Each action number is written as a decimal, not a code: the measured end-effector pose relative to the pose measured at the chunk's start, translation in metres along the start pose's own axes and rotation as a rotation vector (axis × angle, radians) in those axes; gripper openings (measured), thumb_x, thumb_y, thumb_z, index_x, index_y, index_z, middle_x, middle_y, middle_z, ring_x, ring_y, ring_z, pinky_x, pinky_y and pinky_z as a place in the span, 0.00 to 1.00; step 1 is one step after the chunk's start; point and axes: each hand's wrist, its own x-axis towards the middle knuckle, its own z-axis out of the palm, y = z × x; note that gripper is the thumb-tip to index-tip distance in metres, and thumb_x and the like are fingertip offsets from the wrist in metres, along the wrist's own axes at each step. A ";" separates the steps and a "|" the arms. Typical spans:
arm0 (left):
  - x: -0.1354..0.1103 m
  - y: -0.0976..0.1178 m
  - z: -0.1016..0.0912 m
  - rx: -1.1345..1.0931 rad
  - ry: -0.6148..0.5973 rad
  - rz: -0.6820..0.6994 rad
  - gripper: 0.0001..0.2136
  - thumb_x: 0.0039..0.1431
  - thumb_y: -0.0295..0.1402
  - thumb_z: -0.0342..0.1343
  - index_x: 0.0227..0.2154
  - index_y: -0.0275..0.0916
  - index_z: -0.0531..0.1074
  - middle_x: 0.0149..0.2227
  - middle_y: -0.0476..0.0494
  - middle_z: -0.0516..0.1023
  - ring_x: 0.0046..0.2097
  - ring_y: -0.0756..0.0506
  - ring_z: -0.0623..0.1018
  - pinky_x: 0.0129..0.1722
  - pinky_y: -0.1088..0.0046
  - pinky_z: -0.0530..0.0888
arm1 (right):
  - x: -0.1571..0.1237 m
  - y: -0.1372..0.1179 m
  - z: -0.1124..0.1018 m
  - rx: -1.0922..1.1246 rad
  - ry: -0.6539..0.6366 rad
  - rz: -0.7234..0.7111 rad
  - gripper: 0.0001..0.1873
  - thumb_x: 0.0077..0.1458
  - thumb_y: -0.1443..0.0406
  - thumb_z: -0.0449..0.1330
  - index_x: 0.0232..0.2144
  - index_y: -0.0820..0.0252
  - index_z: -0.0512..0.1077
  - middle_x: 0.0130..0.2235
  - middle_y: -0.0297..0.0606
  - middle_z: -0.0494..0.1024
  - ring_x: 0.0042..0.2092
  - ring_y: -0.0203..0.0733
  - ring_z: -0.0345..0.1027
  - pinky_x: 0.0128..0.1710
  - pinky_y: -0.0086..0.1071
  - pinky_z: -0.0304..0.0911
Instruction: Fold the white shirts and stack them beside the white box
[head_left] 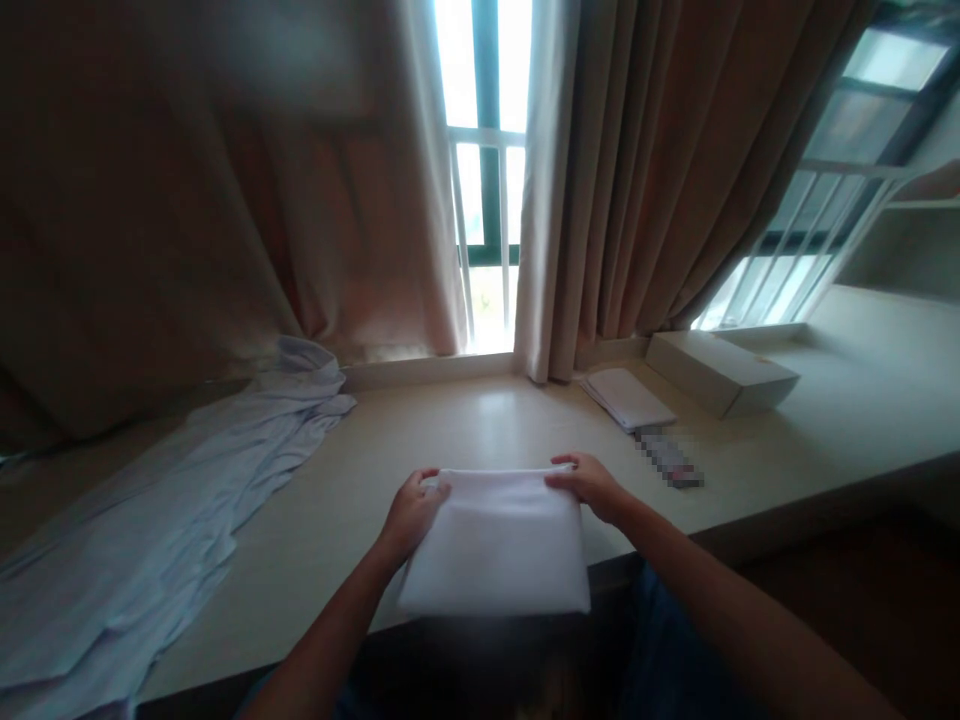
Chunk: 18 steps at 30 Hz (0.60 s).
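Basically pinching the far corners of a soft, light, floppy folded white cloth [496, 545] at the pale tabletop [480, 425] near edge, left hand [411, 513] and right hand [592, 485] both closed on it, probably best gripped at corners.

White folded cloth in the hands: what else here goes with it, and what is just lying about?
In hand: white folded cloth, left hand, right hand.
Lying about: pale blue crumpled fabric, flat white box, white papers.
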 end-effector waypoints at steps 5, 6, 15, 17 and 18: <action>0.024 -0.031 0.014 0.135 0.059 -0.057 0.25 0.52 0.40 0.57 0.51 0.31 0.67 0.39 0.35 0.78 0.38 0.42 0.79 0.39 0.66 0.74 | 0.026 0.043 0.011 -0.448 0.193 -0.113 0.28 0.47 0.61 0.65 0.50 0.68 0.69 0.47 0.51 0.75 0.47 0.51 0.70 0.47 0.41 0.65; 0.023 -0.033 0.013 0.161 0.084 -0.043 0.26 0.52 0.40 0.57 0.52 0.31 0.66 0.43 0.33 0.77 0.43 0.41 0.78 0.44 0.64 0.73 | 0.023 0.047 0.014 -0.572 0.233 -0.221 0.28 0.50 0.61 0.63 0.52 0.68 0.69 0.50 0.52 0.73 0.52 0.52 0.66 0.52 0.43 0.61; -0.034 -0.073 0.034 0.777 -0.120 0.345 0.29 0.59 0.54 0.44 0.62 0.52 0.57 0.69 0.43 0.46 0.68 0.33 0.49 0.62 0.46 0.51 | -0.028 0.064 0.071 -1.026 -0.065 -0.627 0.29 0.59 0.45 0.52 0.59 0.46 0.63 0.66 0.39 0.55 0.68 0.58 0.38 0.63 0.58 0.26; -0.041 -0.083 0.039 0.830 -0.086 0.329 0.30 0.61 0.54 0.41 0.64 0.51 0.53 0.69 0.43 0.44 0.68 0.34 0.48 0.63 0.47 0.49 | -0.028 0.070 0.077 -1.019 -0.036 -0.637 0.29 0.59 0.46 0.52 0.59 0.47 0.64 0.65 0.40 0.56 0.68 0.57 0.38 0.63 0.57 0.26; -0.042 -0.086 0.041 0.845 -0.066 0.339 0.31 0.61 0.53 0.40 0.65 0.50 0.51 0.69 0.43 0.43 0.68 0.35 0.48 0.64 0.48 0.48 | -0.028 0.074 0.078 -1.001 0.002 -0.642 0.28 0.60 0.48 0.52 0.59 0.49 0.64 0.65 0.41 0.56 0.68 0.56 0.38 0.64 0.56 0.27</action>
